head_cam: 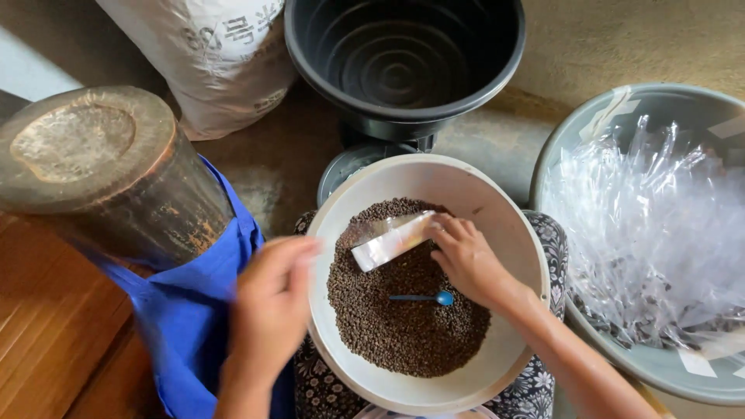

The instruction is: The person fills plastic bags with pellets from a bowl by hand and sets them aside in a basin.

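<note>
At the bottom centre of the frame the left hand hovers over the left rim of the white bowl, blurred, back of the hand up, fingers stretched forward and close together toward the upper right; it grips nothing that can be seen. The right hand comes in from the lower right, forearm running diagonally up and to the left across the bowl's rim, wrist bent so the fingers curl down and leftward. Its fingertips are pinched on the right end of a small clear packet, which extends away from them to the left. The packet lies in the middle of the frame over the upper part of the bowl, its long axis slanting from upper right at the fingers down to lower left, the free end low above the dark brown pellets that fill the bowl. Just below the hand a small blue spoon rests on the pellets, lying nearly level, bowl end to the right. A blue cloth hangs at lower left beside a wooden block. At right, a grey basin holds a heap of clear bags. At the top sit a black tub and a white sack.
</note>
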